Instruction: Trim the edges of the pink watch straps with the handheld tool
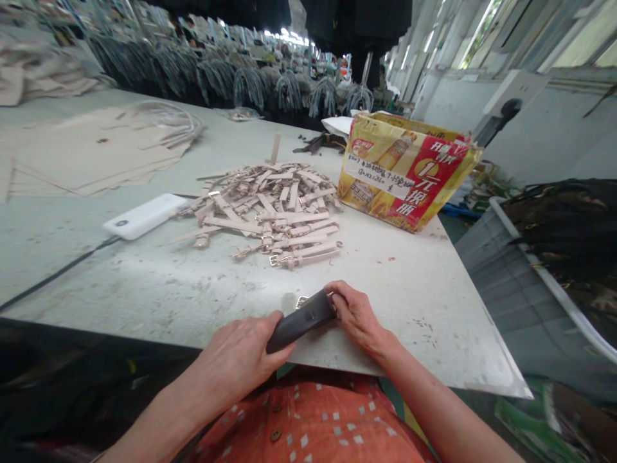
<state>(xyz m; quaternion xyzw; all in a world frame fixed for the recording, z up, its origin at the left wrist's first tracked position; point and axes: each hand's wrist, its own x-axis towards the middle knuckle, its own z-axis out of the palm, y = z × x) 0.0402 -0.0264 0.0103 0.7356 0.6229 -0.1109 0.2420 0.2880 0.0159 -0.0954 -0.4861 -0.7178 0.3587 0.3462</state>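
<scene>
A dark grey strap (301, 320) with a small metal buckle at its far end lies between my two hands at the near edge of the grey table (414, 283). My left hand (241, 357) grips the strap's near end with fingers curled round it. My right hand (354, 312) pinches the far end by the buckle. Beyond them, in the middle of the table, sits a heap of several beige straps with gold buckles (272, 212).
A white power bank (144, 216) with a dark cable lies left of the heap. A yellow and red cardboard box (407, 170) stands at the back right. Flat beige sheets (87, 151) lie far left. A grey crate of dark straps (554, 257) sits off the table's right edge.
</scene>
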